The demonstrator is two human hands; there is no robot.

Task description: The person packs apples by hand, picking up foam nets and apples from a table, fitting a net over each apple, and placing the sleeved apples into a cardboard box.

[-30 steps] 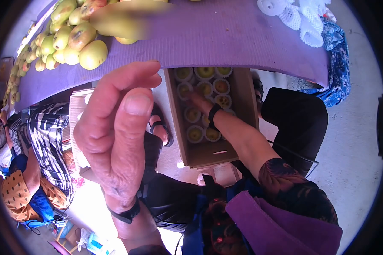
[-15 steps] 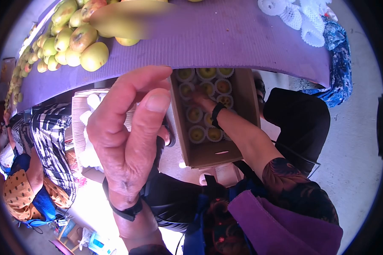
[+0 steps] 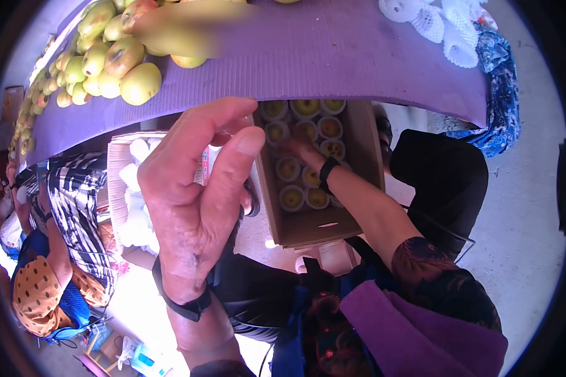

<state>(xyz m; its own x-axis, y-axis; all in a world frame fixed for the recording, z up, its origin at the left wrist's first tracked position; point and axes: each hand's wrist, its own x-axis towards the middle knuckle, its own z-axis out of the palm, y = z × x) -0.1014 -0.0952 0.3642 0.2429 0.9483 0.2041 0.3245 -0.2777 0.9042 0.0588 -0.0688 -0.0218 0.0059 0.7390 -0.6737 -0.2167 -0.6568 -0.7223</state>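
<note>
In the foreground my left hand (image 3: 198, 182) is raised with bent fingers, thumb and index finger apart, and nothing shows between them. My right hand (image 3: 300, 147) reaches down into a cardboard box (image 3: 283, 236), over the left part of the rows inside. Its fingers are blurred and partly hidden among the fruit. Rows of apples (image 3: 291, 197) in white foam nets fill the box, and its far end lies under the edge of the purple-covered table (image 3: 295, 69).
A pile of loose green and reddish apples (image 3: 140, 83) covers the table's left side. White foam nets (image 3: 461, 47) lie at its right end beside blue patterned cloth (image 3: 500, 94). Left of my box stands another box (image 3: 118, 188) with white foam nets. Another person (image 3: 41, 283) sits at far left.
My left hand has shifted slightly right, with the thumb and index finger still apart. My right hand stays in the box. The person at left has moved a little.
</note>
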